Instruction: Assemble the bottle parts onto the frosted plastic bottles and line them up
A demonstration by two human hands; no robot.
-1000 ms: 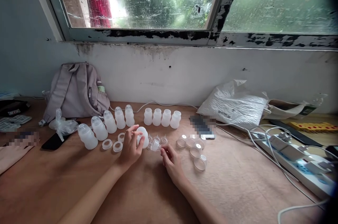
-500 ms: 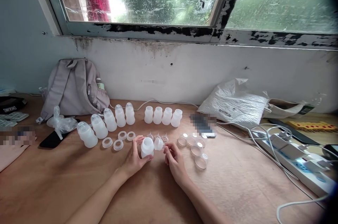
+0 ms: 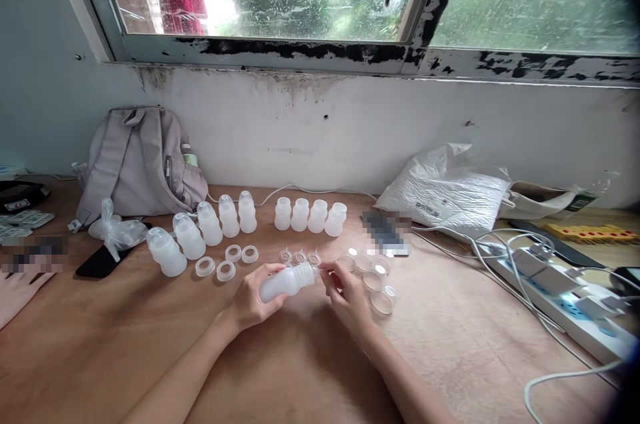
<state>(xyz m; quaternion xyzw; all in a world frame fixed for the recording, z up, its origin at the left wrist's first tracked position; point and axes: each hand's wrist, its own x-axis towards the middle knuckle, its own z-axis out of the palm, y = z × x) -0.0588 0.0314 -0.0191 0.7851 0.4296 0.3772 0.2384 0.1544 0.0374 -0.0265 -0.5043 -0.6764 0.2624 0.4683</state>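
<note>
My left hand (image 3: 253, 296) is wrapped round a frosted white baby bottle (image 3: 277, 285), tipped over so that its neck points right. A white collar ring (image 3: 306, 274) sits at the bottle's mouth; whether it is screwed down I cannot tell. My right hand (image 3: 347, 294) is closed at the tip of the clear nipple sticking out of that ring, its fingers partly hiding it. Just behind the bottle stand several clear nipples (image 3: 299, 256). Loose collar rings (image 3: 226, 271) lie to the left, and transparent dome caps (image 3: 381, 304) to the right.
Capped bottles (image 3: 167, 252) stand in a row at the back left, uncapped bottles (image 3: 300, 214) at the back middle. A backpack (image 3: 135, 164), silver parcel (image 3: 440, 191), phone (image 3: 387, 234) and power strip (image 3: 575, 304) with cables surround them. Another person's hand (image 3: 27, 284) rests far left.
The bottle has gone from upright to tilted right, and the collar ring with the nipple has come to its mouth. My right hand has shifted slightly right and up. The other person's hand has spread its fingers.
</note>
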